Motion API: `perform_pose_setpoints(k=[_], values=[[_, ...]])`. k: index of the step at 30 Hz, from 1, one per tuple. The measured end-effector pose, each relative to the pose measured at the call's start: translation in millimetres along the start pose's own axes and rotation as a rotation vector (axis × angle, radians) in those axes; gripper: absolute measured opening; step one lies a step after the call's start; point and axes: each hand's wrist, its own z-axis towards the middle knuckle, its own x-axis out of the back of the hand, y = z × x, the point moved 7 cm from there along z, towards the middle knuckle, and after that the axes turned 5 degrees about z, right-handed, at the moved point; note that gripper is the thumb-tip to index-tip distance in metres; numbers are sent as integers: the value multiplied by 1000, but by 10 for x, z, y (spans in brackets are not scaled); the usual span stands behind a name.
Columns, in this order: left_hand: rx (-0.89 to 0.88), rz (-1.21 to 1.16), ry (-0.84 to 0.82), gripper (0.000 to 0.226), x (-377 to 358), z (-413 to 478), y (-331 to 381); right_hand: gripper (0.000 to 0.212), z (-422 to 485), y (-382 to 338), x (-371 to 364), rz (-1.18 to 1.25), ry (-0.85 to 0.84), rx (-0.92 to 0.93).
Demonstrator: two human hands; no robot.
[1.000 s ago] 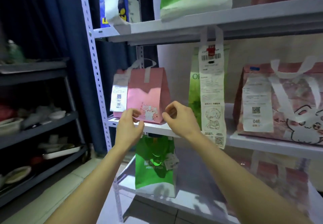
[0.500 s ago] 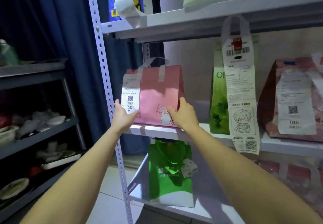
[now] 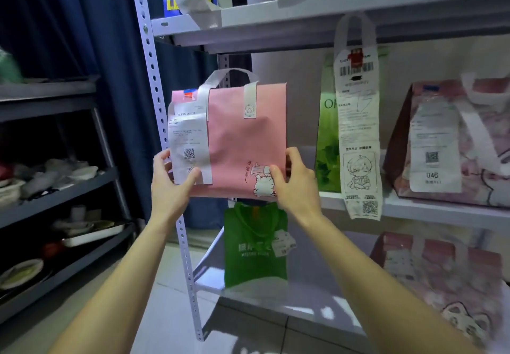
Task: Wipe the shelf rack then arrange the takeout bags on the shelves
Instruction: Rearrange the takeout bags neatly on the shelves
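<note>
Change since half a second ago: the pink bag (image 3: 242, 138) has come out toward us. Its left edge and stapled receipt (image 3: 189, 141) now overlap the rack's white upright (image 3: 157, 110), where before they sat just right of it. A second ago both hands were bunched at its lower front; now they have spread to its two sides.

Left hand (image 3: 171, 185): grips the lower left corner, thumb pressed on the receipt, fingers behind the edge.
Right hand (image 3: 295, 185): grips the lower right corner, thumb on the cartoon cat print, fingers wrapped round the side.

We note the bag upright, its base level with the front lip of the middle shelf (image 3: 441, 211); we cannot tell whether it touches.

Materials: the bag is a matte pink, flat-fronted rectangle with white strap handles arching over the top. The receipt is thin, slightly curled paper with a QR code. The upright is white painted metal with a row of punched holes.

Right of it on the same shelf stands a glossy green bag (image 3: 327, 146) with a long paper slip (image 3: 357, 132) hanging in front. On the shelf below stands a darker green bag (image 3: 255, 254).
</note>
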Motion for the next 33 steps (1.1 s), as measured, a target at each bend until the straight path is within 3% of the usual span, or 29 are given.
perform_pose_setpoints(k=[6, 12, 20, 28, 33], values=[[-48, -68, -11, 71, 244, -837, 143, 17, -779, -10, 278, 43, 1, 75], [16, -42, -84, 74, 246, -1684, -115, 19, -1638, 261, 607, 13, 137, 125], [222, 18, -335, 69, -677, -2757, -748, 8, -2690, 1612, 890, -19, 44, -233], [226, 63, -556, 66, -1808, -3090, -971, 16, -2740, 2782, 1277, -38, -8, -593], [225, 87, -723, 67, -2323, -3225, -1016, 23, -2808, 3136, 1595, -113, 34, -678]])
